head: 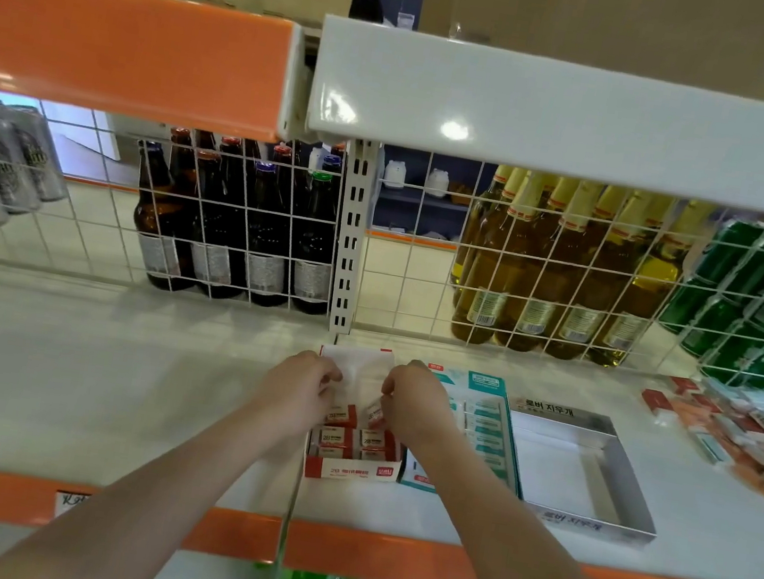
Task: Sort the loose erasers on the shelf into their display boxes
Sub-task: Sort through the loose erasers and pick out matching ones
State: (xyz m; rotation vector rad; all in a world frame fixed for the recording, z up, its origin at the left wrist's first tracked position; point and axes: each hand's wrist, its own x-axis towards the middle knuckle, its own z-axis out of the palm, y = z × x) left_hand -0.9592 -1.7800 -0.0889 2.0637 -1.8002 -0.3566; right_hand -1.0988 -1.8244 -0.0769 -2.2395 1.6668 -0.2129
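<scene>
My right hand (412,405) pinches a small red-and-white sleeved eraser (375,414) by its ends, light and rigid, over the red-and-white cardboard display box (350,470); left hand (305,389) curled, contents indeterminate.

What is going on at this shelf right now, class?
A person is sorting erasers into display boxes. Both hands work over the red box: the right hand pinches a red eraser above it, and the left hand is at the rows already packed. Next to it stand a teal box and a silver box showing a bare floor. Loose erasers lie piled at the right.
</scene>
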